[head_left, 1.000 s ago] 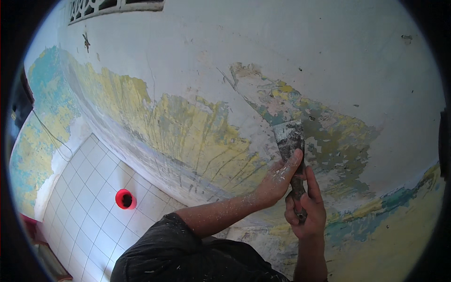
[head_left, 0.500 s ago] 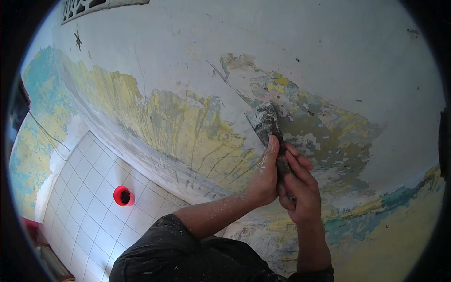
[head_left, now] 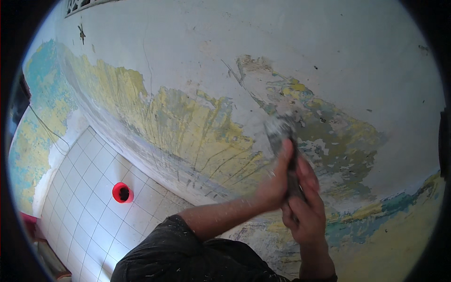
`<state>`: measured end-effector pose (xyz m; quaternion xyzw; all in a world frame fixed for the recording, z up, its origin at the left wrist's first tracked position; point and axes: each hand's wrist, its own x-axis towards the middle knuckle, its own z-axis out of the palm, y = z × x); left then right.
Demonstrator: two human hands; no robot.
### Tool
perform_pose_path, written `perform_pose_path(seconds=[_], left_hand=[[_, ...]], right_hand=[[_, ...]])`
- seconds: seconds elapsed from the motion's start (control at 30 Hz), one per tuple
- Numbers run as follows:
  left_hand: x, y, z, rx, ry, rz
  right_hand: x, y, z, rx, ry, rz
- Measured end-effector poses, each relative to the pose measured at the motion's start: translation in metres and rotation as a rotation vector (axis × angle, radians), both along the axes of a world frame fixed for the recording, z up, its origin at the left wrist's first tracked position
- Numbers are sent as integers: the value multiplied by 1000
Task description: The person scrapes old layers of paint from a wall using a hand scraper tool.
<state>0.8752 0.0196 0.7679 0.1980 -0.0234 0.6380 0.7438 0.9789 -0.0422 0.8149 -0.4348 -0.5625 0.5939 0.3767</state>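
Note:
Both my hands are closed on one putty knife [head_left: 280, 129], its dark, white-smeared blade held up against the wall [head_left: 206, 56]. My left hand [head_left: 277, 181] wraps the front of the handle, with the thumb laid toward the blade. Behind it my right hand [head_left: 305, 209] grips the rear of the handle. White dust speckles the left forearm. Around the blade the white paint is stripped, baring a patch [head_left: 333, 136] of yellow, olive and grey-green. Blur at the blade hides its exact contact with the wall.
Down to the left, a red bucket [head_left: 117, 192] with something dark inside stands on the white tiled floor [head_left: 98, 216]. A thin cable [head_left: 47, 129] hangs by the left wall. Stripped yellow paint [head_left: 174, 117] runs along the wall. A vent grille [head_left: 77, 5] is at upper left.
The putty knife and both hands have shifted slightly right and down in the picture. The view itself has also moved a little. Both hands keep their grip.

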Motion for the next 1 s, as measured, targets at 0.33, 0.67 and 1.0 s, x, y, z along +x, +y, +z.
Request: perform_pose_path(seconds=[0.33,0.67,1.0], left_hand=[[-15,13,11,-22,-102,-9],[13,8,1,-28,-39,-104],[-9,20,9,-54,-35,43]], right_hand=[[-22,15,11,74,-37,-35],[2,-2,8,109,-118,-86],[-15,26,15,79,-95,11]])
